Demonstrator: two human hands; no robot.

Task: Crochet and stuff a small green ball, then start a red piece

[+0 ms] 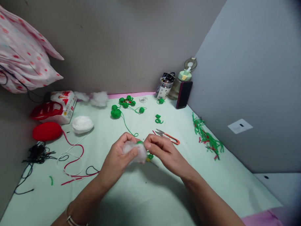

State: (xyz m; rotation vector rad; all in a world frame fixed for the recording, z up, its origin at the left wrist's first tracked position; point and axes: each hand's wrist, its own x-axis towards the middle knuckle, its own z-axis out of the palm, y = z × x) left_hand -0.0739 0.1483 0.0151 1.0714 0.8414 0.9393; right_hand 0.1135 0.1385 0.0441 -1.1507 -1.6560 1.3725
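Left grip and right grip curl close together.

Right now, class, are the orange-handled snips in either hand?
No, the orange-handled snips lie on the table while the left hand holds white fluff.

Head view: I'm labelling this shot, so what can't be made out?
All in the head view:
Held green piece: full shape, hidden by the white fluff and left hand.
Whether the right hand grips anything: the hand itself hides this.
Spotted cloth: rest cut off by the left edge.
Clear cup: print too small to read.
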